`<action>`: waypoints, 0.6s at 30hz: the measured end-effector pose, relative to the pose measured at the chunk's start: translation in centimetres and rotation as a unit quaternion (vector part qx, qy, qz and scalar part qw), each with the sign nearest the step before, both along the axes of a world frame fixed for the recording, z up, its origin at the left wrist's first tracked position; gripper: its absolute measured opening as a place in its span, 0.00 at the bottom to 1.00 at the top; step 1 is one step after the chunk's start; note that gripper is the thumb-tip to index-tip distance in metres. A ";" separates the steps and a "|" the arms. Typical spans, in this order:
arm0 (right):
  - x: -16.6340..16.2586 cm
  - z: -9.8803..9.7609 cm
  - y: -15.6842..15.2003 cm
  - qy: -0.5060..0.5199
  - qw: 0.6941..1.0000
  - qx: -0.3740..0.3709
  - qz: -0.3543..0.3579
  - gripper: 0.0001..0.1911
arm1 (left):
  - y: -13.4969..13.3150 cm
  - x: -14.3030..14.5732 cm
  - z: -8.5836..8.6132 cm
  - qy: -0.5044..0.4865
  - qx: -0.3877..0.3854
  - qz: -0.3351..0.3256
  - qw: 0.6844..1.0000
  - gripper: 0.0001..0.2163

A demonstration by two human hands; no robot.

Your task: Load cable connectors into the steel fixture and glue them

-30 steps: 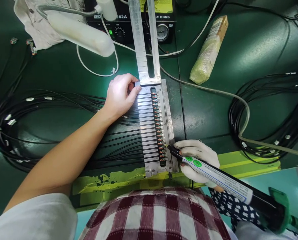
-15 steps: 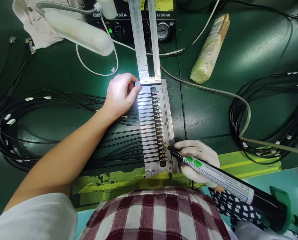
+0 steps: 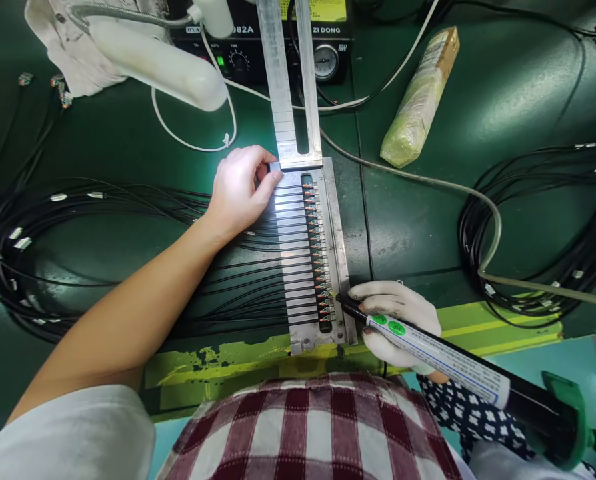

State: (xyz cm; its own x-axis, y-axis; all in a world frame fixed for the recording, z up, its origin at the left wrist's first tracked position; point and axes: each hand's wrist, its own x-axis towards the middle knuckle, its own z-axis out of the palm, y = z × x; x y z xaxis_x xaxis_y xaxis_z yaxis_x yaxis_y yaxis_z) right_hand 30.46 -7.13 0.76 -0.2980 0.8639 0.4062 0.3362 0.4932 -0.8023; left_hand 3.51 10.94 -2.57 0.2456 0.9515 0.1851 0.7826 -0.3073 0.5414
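Note:
My bare left hand (image 3: 241,190) pinches the upper left corner of a slotted metal fixture (image 3: 306,343), thumb on top. Thin black cables lie side by side across the fixture, and their small connectors (image 3: 314,229) stand in a column over its long slot. My right hand (image 3: 415,310), in a white glove with stained fingertips, is closed around a large black dispensing syringe (image 3: 443,362) with a white label and green stickers. The syringe slants up to the left; its fine tip reaches the connectors near the fixture's lower end. Whether the tip touches one is too small to tell.
Behind the fixture stand a metal bracket (image 3: 283,130) and a black dispenser box (image 3: 248,67) with a gauge. A white lamp-like tube (image 3: 158,70) hangs at the upper left. Cable coils (image 3: 8,280) lie on both sides. A wrapped block (image 3: 421,100) rests at the upper right.
The syringe and my right hand have shifted very slightly to the right and down. My left hand and the fixture stay in place.

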 end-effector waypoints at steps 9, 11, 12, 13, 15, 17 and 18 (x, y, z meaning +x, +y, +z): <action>0.0 0.1 -0.1 -0.005 1.000 -0.004 -0.004 0.10 | -0.1 0.1 0.1 0.008 -0.001 0.003 1.000 0.06; 0.0 0.1 0.0 -0.005 1.000 -0.006 -0.006 0.10 | -0.1 0.0 0.0 0.009 0.001 0.001 1.000 0.06; 0.0 0.1 0.0 -0.007 1.000 -0.008 -0.005 0.10 | -0.1 0.0 0.0 0.009 0.003 0.001 1.000 0.06; 0.0 0.1 0.0 -0.008 1.000 -0.009 -0.004 0.10 | -0.1 0.0 -0.1 0.008 0.004 0.001 1.000 0.06; 0.0 0.1 0.1 -0.009 1.000 -0.009 -0.004 0.11 | -0.1 0.0 -0.1 0.006 0.005 0.003 1.000 0.06; 0.0 0.0 0.1 -0.008 1.000 -0.008 -0.002 0.11 | -0.1 0.0 -0.2 0.005 0.007 0.004 1.000 0.06; 0.0 0.0 0.1 -0.008 1.000 -0.008 -0.002 0.11 | 0.0 0.0 -0.2 0.005 0.006 0.004 1.000 0.06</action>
